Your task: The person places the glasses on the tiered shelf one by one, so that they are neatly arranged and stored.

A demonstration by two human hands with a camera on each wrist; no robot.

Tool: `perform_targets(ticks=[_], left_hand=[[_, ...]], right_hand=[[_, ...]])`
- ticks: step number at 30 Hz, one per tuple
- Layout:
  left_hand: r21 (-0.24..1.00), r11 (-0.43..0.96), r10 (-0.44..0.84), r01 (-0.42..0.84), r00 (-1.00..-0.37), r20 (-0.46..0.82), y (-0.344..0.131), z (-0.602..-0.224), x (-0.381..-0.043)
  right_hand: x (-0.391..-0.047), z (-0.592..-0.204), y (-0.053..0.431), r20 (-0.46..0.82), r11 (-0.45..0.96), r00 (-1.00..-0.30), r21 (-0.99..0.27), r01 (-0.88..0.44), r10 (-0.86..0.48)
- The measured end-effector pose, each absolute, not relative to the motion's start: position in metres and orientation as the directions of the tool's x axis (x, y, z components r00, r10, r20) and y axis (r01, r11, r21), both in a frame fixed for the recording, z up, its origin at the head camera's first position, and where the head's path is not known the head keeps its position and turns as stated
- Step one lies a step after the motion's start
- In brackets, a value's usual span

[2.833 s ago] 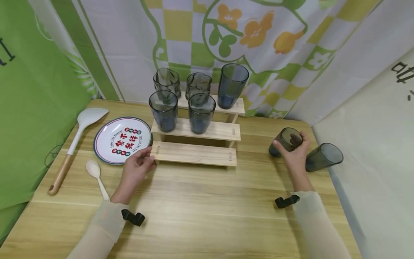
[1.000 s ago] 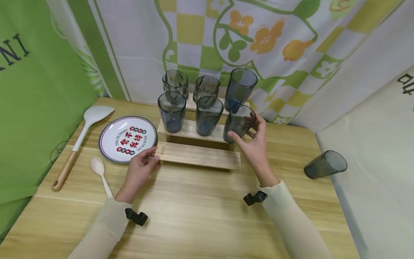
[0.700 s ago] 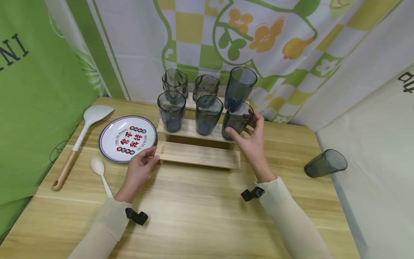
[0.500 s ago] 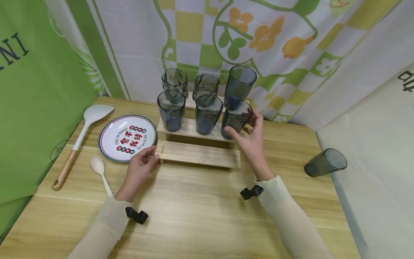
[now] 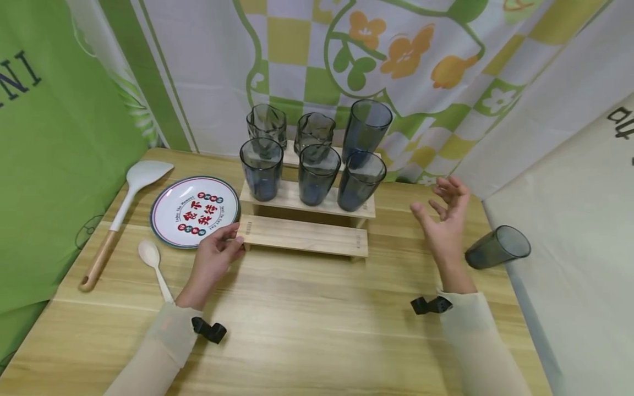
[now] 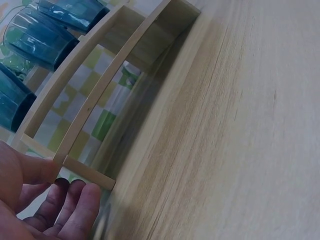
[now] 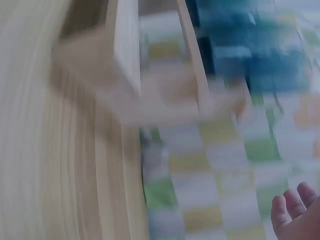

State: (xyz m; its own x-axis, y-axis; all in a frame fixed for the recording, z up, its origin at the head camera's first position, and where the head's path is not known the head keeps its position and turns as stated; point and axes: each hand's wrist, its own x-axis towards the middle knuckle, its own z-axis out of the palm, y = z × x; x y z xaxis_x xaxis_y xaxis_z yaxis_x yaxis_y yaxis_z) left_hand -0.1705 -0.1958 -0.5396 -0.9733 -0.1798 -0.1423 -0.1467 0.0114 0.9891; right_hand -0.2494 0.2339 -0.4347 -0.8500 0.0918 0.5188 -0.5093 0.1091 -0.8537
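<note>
My left hand (image 5: 212, 263) pinches the left end of the lowest step of a three-tier wooden rack (image 5: 302, 235); in the left wrist view the thumb lies on the board's edge. Smoky blue glass tumblers stand on the middle step: a left one (image 5: 263, 170), a centre one (image 5: 318, 176) and a right one (image 5: 360, 181). The top step carries two wavy-sided glasses (image 5: 267, 124) and a tall glass (image 5: 367, 126). My right hand (image 5: 443, 231) holds nothing, its fingers spread, between the rack and another tall glass (image 5: 497, 247) on the table.
Left of the rack lies a white plate (image 5: 170, 220) with red lettering. Beside it are a white spatula (image 5: 124, 206) with a wooden handle and a pale spoon (image 5: 149, 254). A patterned curtain (image 5: 287, 41) hangs behind the wooden table (image 5: 317, 330).
My right hand carried a tumbler from the table's right side onto the middle step's right end, let it go, and moved back right. The left hand keeps its hold on the rack.
</note>
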Motion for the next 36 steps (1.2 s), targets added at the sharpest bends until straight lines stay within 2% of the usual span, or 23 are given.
perform_targets(ticks=[3, 5, 10, 14, 17, 20, 23, 25, 30, 36], left_hand=[[0.989, 0.015, -0.180, -0.148, -0.973, -0.143, -0.195, -0.538, -0.170], [0.988, 0.013, -0.181, -0.152, -0.972, -0.148, -0.195, -0.538, -0.170], [0.987, 0.014, -0.180, -0.161, -0.971, -0.156, -0.194, -0.538, -0.170], [0.986, 0.013, -0.184, -0.166, -0.970, -0.161, -0.194, -0.538, -0.170], [0.986, 0.012, -0.187, -0.167, -0.969, -0.162, -0.193, -0.537, -0.170], [0.985, 0.022, -0.189, -0.169, -0.969, -0.162, -0.193, -0.537, -0.169], [0.984, 0.025, -0.188, -0.174, -0.968, -0.166, -0.193, -0.537, -0.169], [0.983, 0.009, -0.185, -0.181, -0.967, -0.176, -0.193, -0.537, -0.169], [0.975, -0.047, -0.178, -0.218, -0.958, -0.223, -0.196, -0.536, -0.171], [0.967, -0.064, -0.164, -0.247, -0.953, -0.254, -0.196, -0.529, -0.172]], right_hand=[[-0.248, -0.437, 0.273, 0.494, 0.147, -0.852, -0.868, -0.474, 0.170], [-0.245, -0.437, 0.297, 0.482, 0.235, -0.850, -0.870, -0.434, 0.213], [-0.237, -0.443, 0.354, 0.448, 0.507, -0.831, -0.827, -0.244, 0.329], [-0.232, -0.456, 0.390, 0.363, 0.559, -0.833, -0.825, -0.079, 0.417], [-0.230, -0.469, 0.405, 0.225, 0.478, -0.851, -0.878, 0.034, 0.475], [-0.229, -0.485, 0.411, 0.077, 0.298, -0.859, -0.950, 0.091, 0.506], [-0.230, -0.499, 0.412, 0.003, 0.128, -0.851, -0.989, 0.076, 0.525], [-0.230, -0.505, 0.410, -0.016, 0.063, -0.847, -0.996, 0.058, 0.532], [-0.234, -0.510, 0.405, 0.002, 0.018, -0.855, -1.000, 0.008, 0.519], [-0.233, -0.512, 0.401, -0.036, 0.051, -0.856, -0.996, 0.072, 0.515]])
